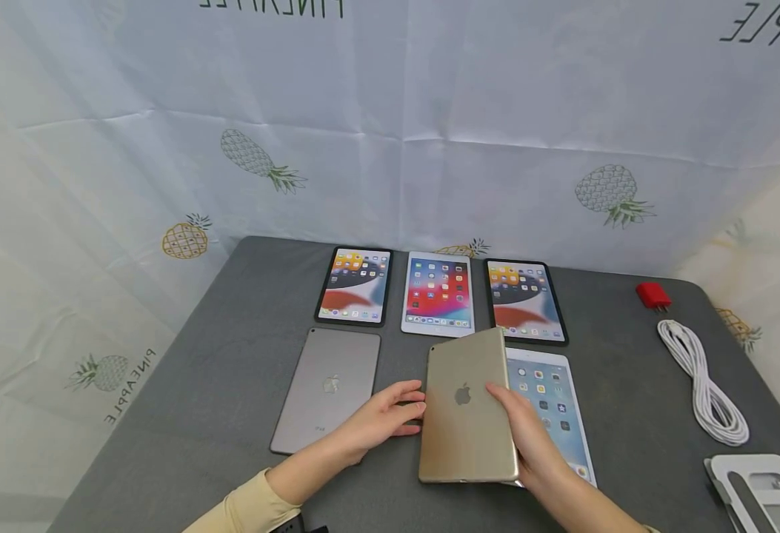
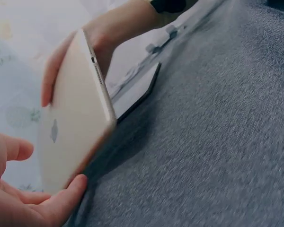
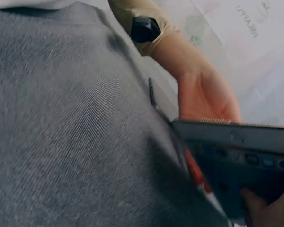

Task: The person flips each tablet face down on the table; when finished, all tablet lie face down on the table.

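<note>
A gold tablet (image 1: pixel 463 422), its apple-logo back turned up, is tilted above the table in my right hand (image 1: pixel 532 440). The right thumb lies on its back while fingers reach under it; in the right wrist view its lit screen (image 3: pixel 255 161) faces down. My left hand (image 1: pixel 383 416) is at the tablet's left edge, fingers spread and loosely bent. In the left wrist view one left fingertip (image 2: pixel 78 184) meets or nearly meets that edge, with the thumb apart. A white tablet (image 1: pixel 556 414) with its screen lit lies partly hidden beneath the gold one.
A grey tablet (image 1: pixel 330 381) lies face down at left. Behind stand out a black-framed tablet (image 1: pixel 355 285), a white-framed tablet (image 1: pixel 438 292) and another black-framed tablet (image 1: pixel 526 300), all lit. On the right are a red charger (image 1: pixel 652 296), a coiled white cable (image 1: pixel 703 385) and a white stand (image 1: pixel 763 488).
</note>
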{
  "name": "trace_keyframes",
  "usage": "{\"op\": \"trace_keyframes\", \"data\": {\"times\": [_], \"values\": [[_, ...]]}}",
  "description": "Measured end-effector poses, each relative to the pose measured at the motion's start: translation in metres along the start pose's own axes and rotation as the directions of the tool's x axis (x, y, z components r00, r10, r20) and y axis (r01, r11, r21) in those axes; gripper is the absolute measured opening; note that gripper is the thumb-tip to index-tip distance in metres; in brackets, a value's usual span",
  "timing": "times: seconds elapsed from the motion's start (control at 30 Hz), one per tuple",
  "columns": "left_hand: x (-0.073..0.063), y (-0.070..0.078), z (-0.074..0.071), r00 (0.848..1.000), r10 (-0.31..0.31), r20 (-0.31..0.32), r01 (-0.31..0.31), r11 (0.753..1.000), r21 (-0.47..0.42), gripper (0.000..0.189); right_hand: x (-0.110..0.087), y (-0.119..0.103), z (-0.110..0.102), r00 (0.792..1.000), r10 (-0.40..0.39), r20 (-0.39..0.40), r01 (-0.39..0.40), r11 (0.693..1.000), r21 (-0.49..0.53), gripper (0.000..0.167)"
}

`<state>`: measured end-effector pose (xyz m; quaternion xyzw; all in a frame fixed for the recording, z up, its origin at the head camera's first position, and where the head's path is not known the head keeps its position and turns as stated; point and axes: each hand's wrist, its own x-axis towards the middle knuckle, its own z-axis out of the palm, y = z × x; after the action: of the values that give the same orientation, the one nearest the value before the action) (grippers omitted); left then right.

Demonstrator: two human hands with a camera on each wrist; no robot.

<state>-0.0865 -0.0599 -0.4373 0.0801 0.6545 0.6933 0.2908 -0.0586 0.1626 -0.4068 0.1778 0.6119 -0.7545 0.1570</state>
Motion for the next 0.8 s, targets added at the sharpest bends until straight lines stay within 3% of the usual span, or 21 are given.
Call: {"op": "trace_keyframes", "data": {"times": [0.23,0.43,0.6,0.8], "values": [[0.002,-0.004,-0.013,0.998,-0.037,-0.056,0.035,0.999,-0.041,0.062,0.011,0.01,0.001,0.999,0.006,-0.034,-0.006,1.0,-0.002,0.051],[0.002,-0.005,-0.019,0.988,-0.045,-0.147,0.036,0.997,-0.063,0.058,0.018,0.022,0.006,0.999,0.001,-0.034,-0.003,0.999,-0.052,0.046],[0.0,-0.003,-0.025,0.976,-0.048,-0.214,0.033,0.997,-0.076,0.056,0.022,0.027,0.008,1.0,-0.025,-0.002,0.025,0.994,-0.108,0.042],[-0.002,-0.002,-0.031,0.974,-0.029,-0.225,0.019,0.999,-0.047,0.057,0.025,0.028,0.005,0.993,-0.046,0.11,0.069,0.975,-0.212,0.046]]}}
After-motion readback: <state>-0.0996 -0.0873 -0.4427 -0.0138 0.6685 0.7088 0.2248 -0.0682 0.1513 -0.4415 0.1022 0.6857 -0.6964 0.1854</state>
